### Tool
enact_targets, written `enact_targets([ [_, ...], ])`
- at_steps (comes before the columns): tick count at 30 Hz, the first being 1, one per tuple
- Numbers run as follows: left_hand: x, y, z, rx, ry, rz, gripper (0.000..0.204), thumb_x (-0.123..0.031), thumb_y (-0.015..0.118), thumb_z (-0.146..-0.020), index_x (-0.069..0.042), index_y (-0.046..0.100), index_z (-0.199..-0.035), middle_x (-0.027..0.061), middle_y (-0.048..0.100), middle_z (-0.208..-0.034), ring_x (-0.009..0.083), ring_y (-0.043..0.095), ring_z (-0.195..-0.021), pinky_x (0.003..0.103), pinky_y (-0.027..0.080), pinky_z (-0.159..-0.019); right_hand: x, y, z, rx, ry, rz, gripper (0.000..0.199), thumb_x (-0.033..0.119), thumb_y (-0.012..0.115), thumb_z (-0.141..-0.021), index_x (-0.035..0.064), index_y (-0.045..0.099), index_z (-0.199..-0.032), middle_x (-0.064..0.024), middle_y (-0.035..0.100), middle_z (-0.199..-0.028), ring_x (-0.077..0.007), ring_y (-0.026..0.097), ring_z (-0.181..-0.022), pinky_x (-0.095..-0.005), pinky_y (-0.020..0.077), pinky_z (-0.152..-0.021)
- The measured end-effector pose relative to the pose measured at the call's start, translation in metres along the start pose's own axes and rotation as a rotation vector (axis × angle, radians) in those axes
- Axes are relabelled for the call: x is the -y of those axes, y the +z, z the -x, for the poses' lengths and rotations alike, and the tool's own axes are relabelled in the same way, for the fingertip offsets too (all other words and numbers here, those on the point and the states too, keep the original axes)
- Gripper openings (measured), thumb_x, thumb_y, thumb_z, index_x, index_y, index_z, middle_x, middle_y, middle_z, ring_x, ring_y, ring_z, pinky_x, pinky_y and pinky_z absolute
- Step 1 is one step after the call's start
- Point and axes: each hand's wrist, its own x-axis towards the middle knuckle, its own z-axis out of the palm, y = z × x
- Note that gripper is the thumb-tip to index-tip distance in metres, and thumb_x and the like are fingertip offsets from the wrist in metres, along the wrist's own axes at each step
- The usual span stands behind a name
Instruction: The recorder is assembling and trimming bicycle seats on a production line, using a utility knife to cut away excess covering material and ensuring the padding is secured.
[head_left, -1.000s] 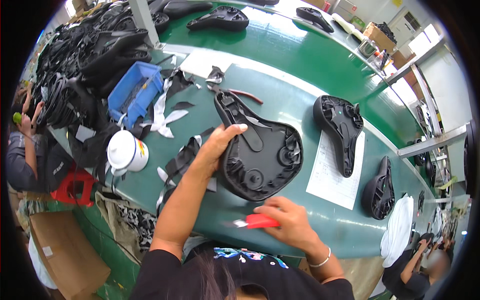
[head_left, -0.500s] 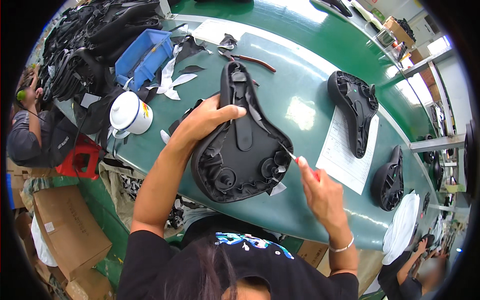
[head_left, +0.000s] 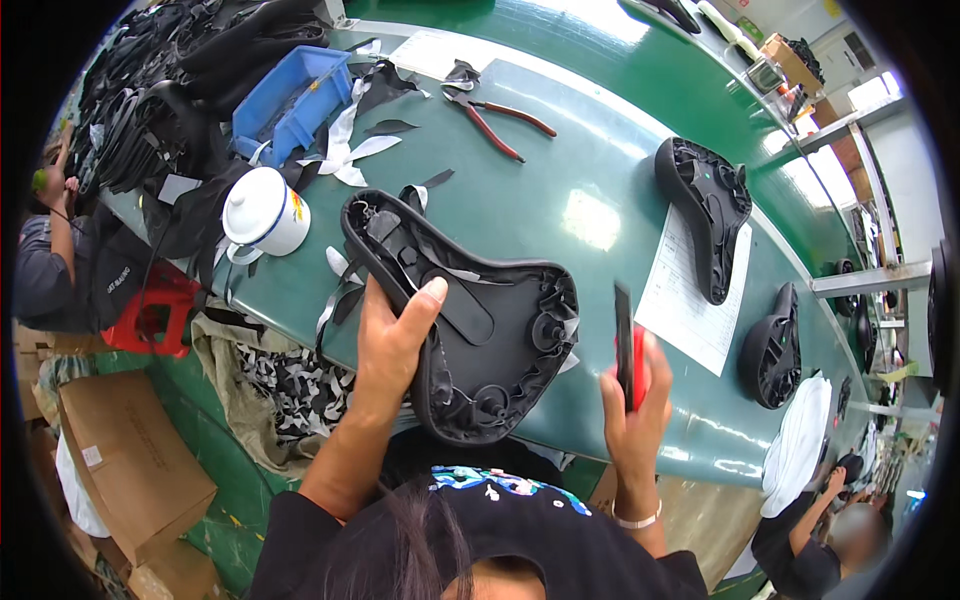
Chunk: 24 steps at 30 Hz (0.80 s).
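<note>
A black bicycle saddle (head_left: 515, 335) is turned underside up, its narrow nose toward the upper left. My left hand (head_left: 392, 335) grips it along the left edge, thumb over the inner side. Dark cover material is folded over its rim, and a loose pale-edged strip (head_left: 448, 268) lies along the inside. To the right of the saddle and apart from it, my right hand (head_left: 637, 410) is closed round a red-handled utility knife (head_left: 627, 350). Its dark blade end points up and is somewhat blurred.
Red-handled pliers (head_left: 497, 122), black and white scraps (head_left: 350, 150), a white lidded mug (head_left: 268, 212) and a blue bin (head_left: 290, 100) lie beyond my left hand. Two more saddles (head_left: 712, 215) (head_left: 773, 345) and a paper sheet (head_left: 690, 330) are at right. Other people work at both sides.
The saddle has tilted, its nose swinging left and toward me, uncovering the pliers. My right hand has drawn the knife away from the saddle's rim and turned it upright.
</note>
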Motion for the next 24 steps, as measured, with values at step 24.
enact_targets([
  [24,0.018,0.046,-0.039,0.630,0.899,-0.905,0.023,-0.019,0.067,-0.079,-0.009,0.054,-0.064,0.0038,0.046,-0.059,0.0208,0.047,-0.063,0.034,0.031,-0.067,-0.030,-0.030,-0.046,0.184,-0.232,-0.018,0.050,0.013,0.068,-0.082,0.0069,0.051,-0.129,-0.0047,0.059,-0.074,-0.0170,0.055,-0.059,-0.0284,0.0468,-0.056],
])
